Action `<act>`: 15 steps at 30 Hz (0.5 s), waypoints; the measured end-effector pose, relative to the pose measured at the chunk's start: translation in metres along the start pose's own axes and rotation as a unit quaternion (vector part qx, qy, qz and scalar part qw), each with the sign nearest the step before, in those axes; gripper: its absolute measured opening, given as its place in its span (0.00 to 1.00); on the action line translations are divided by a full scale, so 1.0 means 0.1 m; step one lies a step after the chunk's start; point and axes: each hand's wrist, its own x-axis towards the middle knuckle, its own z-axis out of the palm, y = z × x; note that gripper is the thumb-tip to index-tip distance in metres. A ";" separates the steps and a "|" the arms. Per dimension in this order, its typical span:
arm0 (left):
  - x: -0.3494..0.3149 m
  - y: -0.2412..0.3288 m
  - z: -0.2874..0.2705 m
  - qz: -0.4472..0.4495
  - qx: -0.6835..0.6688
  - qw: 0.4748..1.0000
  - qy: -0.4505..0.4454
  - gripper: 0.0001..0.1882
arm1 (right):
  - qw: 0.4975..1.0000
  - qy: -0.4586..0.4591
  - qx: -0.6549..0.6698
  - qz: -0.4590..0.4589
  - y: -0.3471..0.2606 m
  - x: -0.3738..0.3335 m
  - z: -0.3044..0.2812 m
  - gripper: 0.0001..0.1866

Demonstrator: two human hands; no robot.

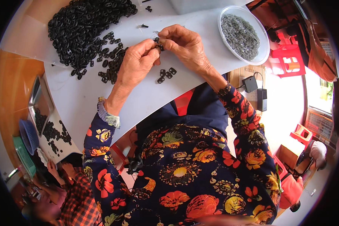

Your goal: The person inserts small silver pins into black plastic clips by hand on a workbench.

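Over the table, my left hand [137, 60] is closed, pinching a small black plastic piece [160, 48] with its thumb and forefinger. My right hand [186, 45] meets it at that piece, thumb and forefinger pressed together; whatever lies between those fingertips is too small and hidden to name. Just below the hands lies a little group of black two-holed pieces [165, 74]. A scatter of similar pieces [111, 66] lies beside my left wrist, spreading from a big black heap [86, 28] at the far left.
A round white tub [266, 51] of small clear-grey parts stands at right. One loose black piece [144, 26] lies beyond my hands. Left are a metal tray [35, 92], a blue basket [28, 135] and a co-worker in a checked shirt [83, 199]. Red stools [288, 60] stand right.
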 end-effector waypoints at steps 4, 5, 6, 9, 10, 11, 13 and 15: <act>-0.01 0.01 0.01 0.009 0.023 1.000 0.009 0.08 | 1.000 0.002 -0.001 0.009 -0.02 0.00 0.00 0.07; -0.01 0.00 0.01 0.020 0.026 0.999 0.012 0.08 | 1.000 0.001 0.001 0.010 -0.02 0.00 0.00 0.07; -0.01 0.00 0.01 0.031 0.028 0.999 0.015 0.09 | 1.000 0.000 0.000 0.011 -0.02 0.00 0.00 0.07; -0.03 0.00 0.01 0.037 0.025 0.999 0.020 0.08 | 1.000 0.006 -0.015 0.018 -0.03 -0.01 0.00 0.07; -0.03 0.00 0.01 0.037 0.025 0.999 0.021 0.08 | 1.000 0.001 -0.020 0.015 -0.03 -0.01 -0.01 0.07; -0.03 0.01 0.00 0.038 0.040 0.998 0.019 0.08 | 1.000 -0.005 -0.025 0.012 -0.03 -0.01 -0.02 0.07; -0.04 0.01 0.00 0.039 0.055 0.998 0.018 0.08 | 1.000 -0.009 -0.017 0.006 -0.02 -0.01 -0.02 0.07; -0.05 0.02 0.02 0.038 0.035 0.998 0.022 0.08 | 1.000 -0.015 -0.008 0.001 -0.01 -0.01 -0.01 0.08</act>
